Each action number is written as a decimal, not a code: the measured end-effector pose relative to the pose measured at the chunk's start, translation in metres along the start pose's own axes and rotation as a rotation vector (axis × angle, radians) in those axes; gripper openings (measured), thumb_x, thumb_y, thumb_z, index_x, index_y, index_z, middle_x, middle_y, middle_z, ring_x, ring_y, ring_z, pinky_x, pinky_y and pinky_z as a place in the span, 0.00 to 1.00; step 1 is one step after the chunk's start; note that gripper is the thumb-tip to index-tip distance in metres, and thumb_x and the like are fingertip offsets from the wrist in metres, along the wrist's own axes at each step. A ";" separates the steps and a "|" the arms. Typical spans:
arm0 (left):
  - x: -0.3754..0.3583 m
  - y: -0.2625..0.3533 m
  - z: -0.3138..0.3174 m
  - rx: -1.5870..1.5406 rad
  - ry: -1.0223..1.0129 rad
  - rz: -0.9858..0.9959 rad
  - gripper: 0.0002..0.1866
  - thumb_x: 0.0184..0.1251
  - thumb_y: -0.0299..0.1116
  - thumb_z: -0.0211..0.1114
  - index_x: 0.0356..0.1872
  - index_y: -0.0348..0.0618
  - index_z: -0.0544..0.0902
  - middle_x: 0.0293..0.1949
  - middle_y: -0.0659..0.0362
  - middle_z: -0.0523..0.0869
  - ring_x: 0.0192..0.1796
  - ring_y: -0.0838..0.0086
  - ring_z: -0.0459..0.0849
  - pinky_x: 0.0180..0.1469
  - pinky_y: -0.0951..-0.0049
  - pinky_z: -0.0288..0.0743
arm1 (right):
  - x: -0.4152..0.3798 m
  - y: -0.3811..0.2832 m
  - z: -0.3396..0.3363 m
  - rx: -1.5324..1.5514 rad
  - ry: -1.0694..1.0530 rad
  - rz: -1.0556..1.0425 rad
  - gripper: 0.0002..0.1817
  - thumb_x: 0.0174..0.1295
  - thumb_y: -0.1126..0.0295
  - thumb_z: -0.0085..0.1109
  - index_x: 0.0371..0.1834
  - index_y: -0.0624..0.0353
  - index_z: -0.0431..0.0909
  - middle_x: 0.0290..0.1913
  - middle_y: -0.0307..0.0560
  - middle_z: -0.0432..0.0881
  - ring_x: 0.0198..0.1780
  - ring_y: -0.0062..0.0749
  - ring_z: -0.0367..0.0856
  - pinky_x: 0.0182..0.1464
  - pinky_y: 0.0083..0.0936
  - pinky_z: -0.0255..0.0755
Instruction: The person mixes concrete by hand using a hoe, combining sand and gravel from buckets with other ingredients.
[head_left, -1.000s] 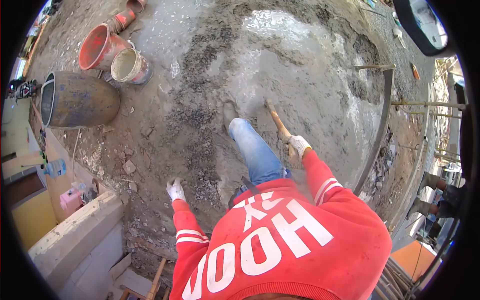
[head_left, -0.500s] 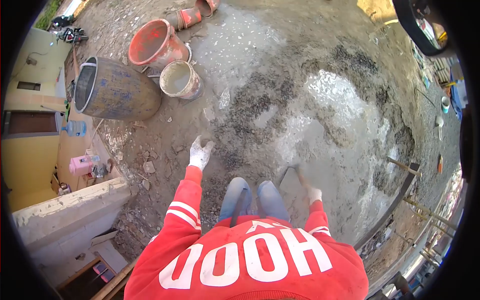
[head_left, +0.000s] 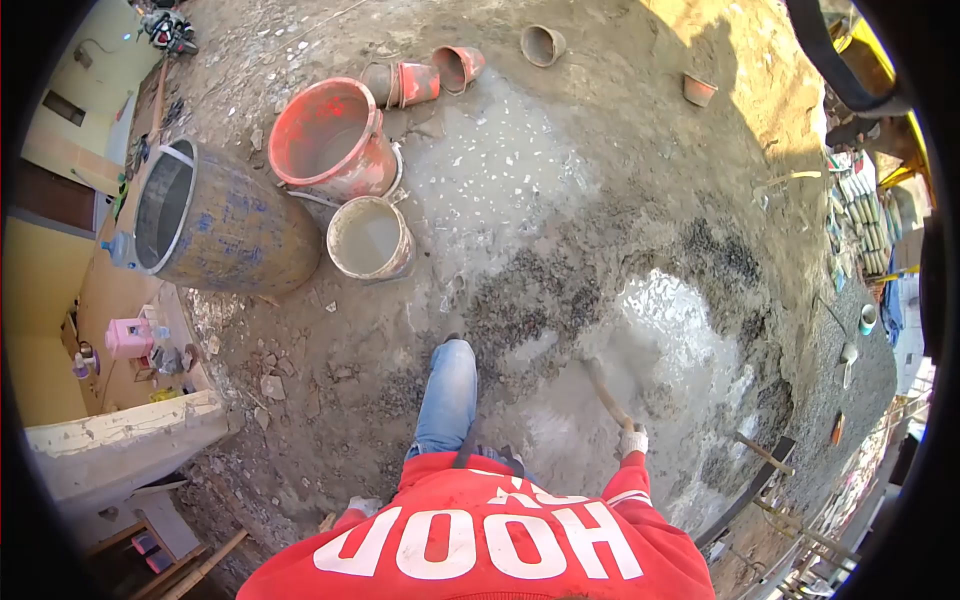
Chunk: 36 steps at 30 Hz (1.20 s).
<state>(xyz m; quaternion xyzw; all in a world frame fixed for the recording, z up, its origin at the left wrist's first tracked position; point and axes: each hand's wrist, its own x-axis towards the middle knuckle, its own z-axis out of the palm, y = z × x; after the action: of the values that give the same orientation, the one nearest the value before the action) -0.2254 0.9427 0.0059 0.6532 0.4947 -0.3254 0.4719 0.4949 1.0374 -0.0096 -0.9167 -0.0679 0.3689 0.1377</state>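
Though blurred, handle (head_left: 607, 394) in right hand (head_left: 632, 440).

Single view — a head-worn wide-angle camera looks steeply down from above the person's red sweatshirt (head_left: 480, 535). It faces forward over wet concrete (head_left: 640, 340) toward the buckets (head_left: 330, 140) — ground close, edges curved and vignetted.

White block letters "HOOD" printed across red sweatshirt (head_left: 480, 540), lower centre of frame, seen upside down from wearer's view. Smaller white letters above it, partly hidden by fold, not readable. No other text, brand or number readable on buckets, barrel or walls.
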 end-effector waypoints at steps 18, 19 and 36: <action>0.218 0.217 -0.873 -0.893 0.938 0.310 0.19 0.62 0.39 0.67 0.51 0.39 0.84 0.44 0.45 0.89 0.49 0.55 0.88 0.54 0.60 0.79 | -0.036 -0.217 0.153 -0.143 -0.256 -0.522 0.16 0.62 0.62 0.61 0.42 0.64 0.87 0.38 0.60 0.90 0.42 0.45 0.90 0.44 0.41 0.81; 0.226 0.227 -0.893 -0.789 0.956 0.318 0.19 0.61 0.39 0.67 0.51 0.41 0.84 0.44 0.46 0.89 0.49 0.54 0.88 0.54 0.59 0.80 | -0.043 -0.301 0.234 -0.156 -0.262 -0.513 0.16 0.62 0.62 0.61 0.42 0.64 0.87 0.38 0.60 0.90 0.42 0.45 0.90 0.44 0.41 0.81; 0.422 0.080 -0.714 -1.827 -0.173 -1.130 0.15 0.66 0.36 0.68 0.51 0.44 0.82 0.30 0.56 0.86 0.22 0.67 0.84 0.22 0.63 0.78 | 0.183 -0.918 0.104 0.105 -0.216 -0.446 0.10 0.64 0.71 0.60 0.44 0.65 0.82 0.32 0.44 0.87 0.30 0.27 0.86 0.32 0.24 0.78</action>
<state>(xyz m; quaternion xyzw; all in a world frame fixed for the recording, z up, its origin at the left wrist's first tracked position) -0.0527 1.7508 -0.1020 -0.2947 0.7454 -0.0488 0.5960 0.5335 1.9743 0.0757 -0.8259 -0.2637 0.4282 0.2551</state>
